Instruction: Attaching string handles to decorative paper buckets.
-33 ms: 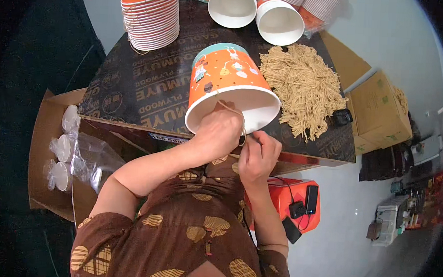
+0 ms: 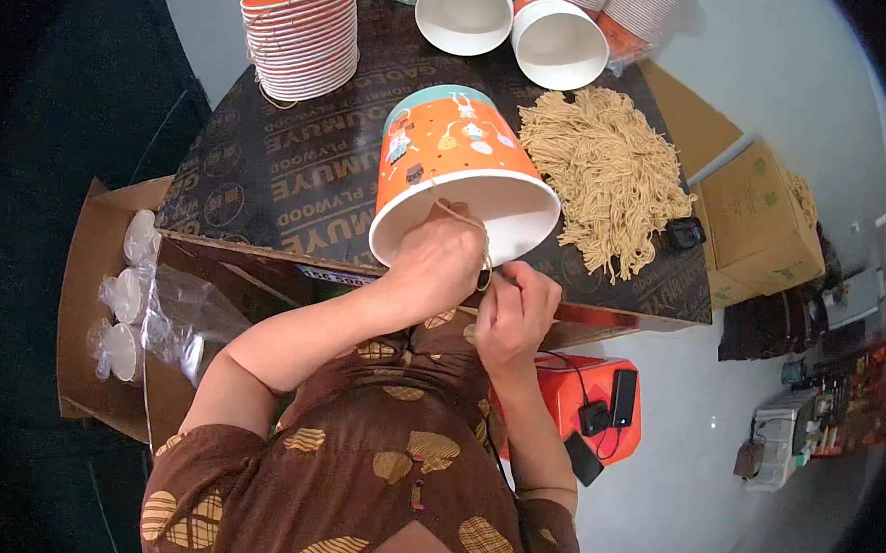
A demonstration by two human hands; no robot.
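Observation:
An orange paper bucket [image 2: 452,142] with a white rim and a pale green base lies tilted on the table, its mouth facing me. A thin tan cord [image 2: 458,214] runs from a spot near its upper rim down into the mouth and over my left hand. My left hand [image 2: 436,261] is in front of the opening, fingers closed on the cord, their tips partly hidden. Close beside it, just below the rim, my right hand [image 2: 517,315] is closed, with a loop of the cord between the two hands.
A pile of tan cords [image 2: 609,175] lies right of the bucket, beside a small black object [image 2: 685,232]. Stacked buckets [image 2: 299,54] stand far left; two white-mouthed buckets [image 2: 464,17] lie at the back. A cardboard box [image 2: 81,308] with plastic-wrapped white items is at the left.

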